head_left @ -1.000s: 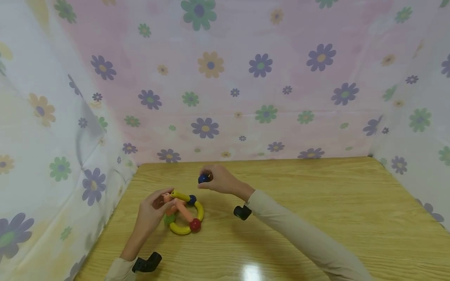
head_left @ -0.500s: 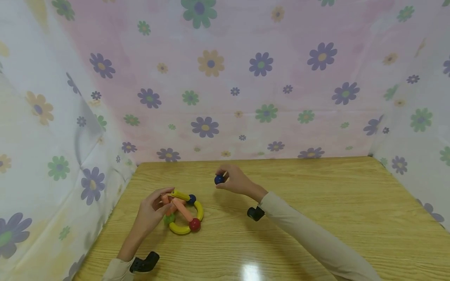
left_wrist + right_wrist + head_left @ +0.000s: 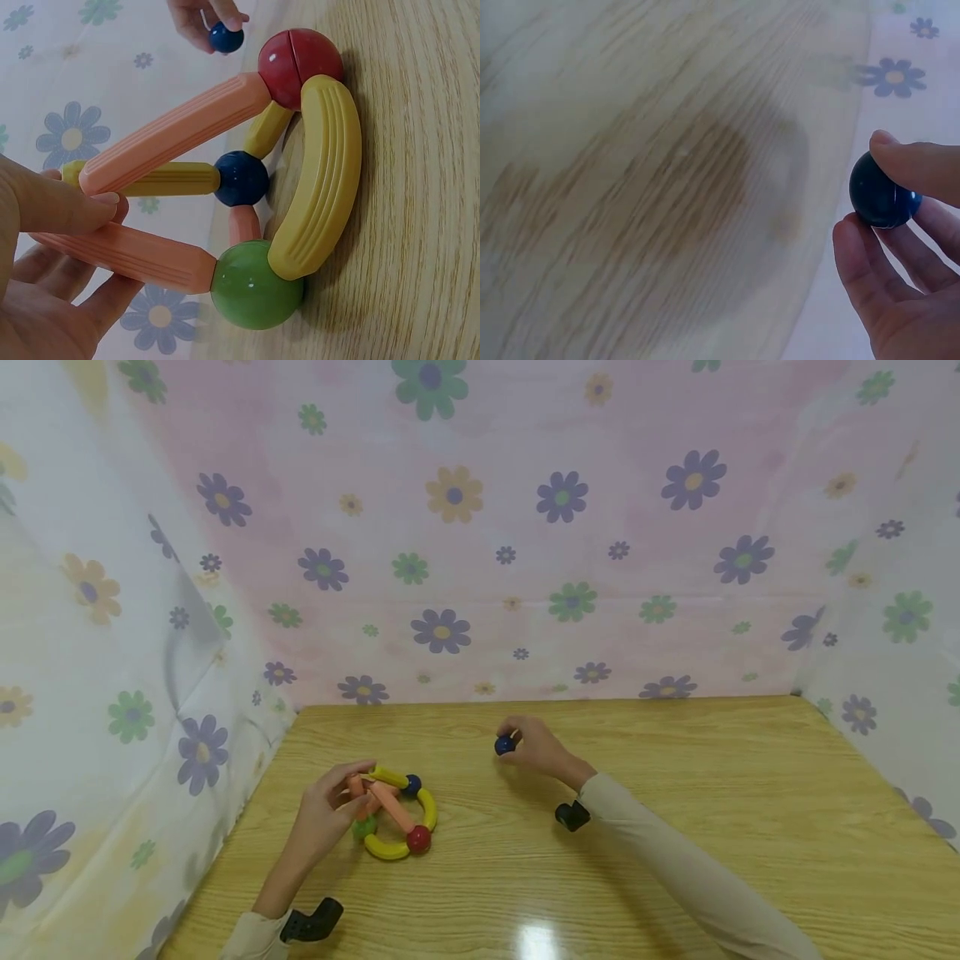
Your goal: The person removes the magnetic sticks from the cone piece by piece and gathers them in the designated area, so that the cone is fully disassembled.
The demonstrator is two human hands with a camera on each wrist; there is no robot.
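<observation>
On the left of the table stands a magnetic ball-and-stick model. Its base joins a red ball (image 3: 300, 69), a green ball (image 3: 257, 285) and a dark blue ball (image 3: 241, 178); one curved yellow stick (image 3: 321, 180) links red to green. Two orange sticks (image 3: 172, 135) and a straight yellow stick (image 3: 180, 180) slope up from the balls. My left hand (image 3: 322, 814) grips their upper ends between thumb and fingers; no ball shows there. Apart to the right, my right hand (image 3: 536, 750) pinches a loose dark blue ball (image 3: 881, 191) between thumb and fingertips, above the table.
The wooden table (image 3: 637, 843) runs wide to the right and toward the front. Flowered cloth (image 3: 525, 527) hangs along its back and both sides. A black wrist mount (image 3: 313, 920) sits by the left sleeve, another black mount (image 3: 573, 816) by the right.
My right hand has moved to the right with the blue ball, away from the model. My left hand stays at the top of the sticks, and the model has hardly shifted.
</observation>
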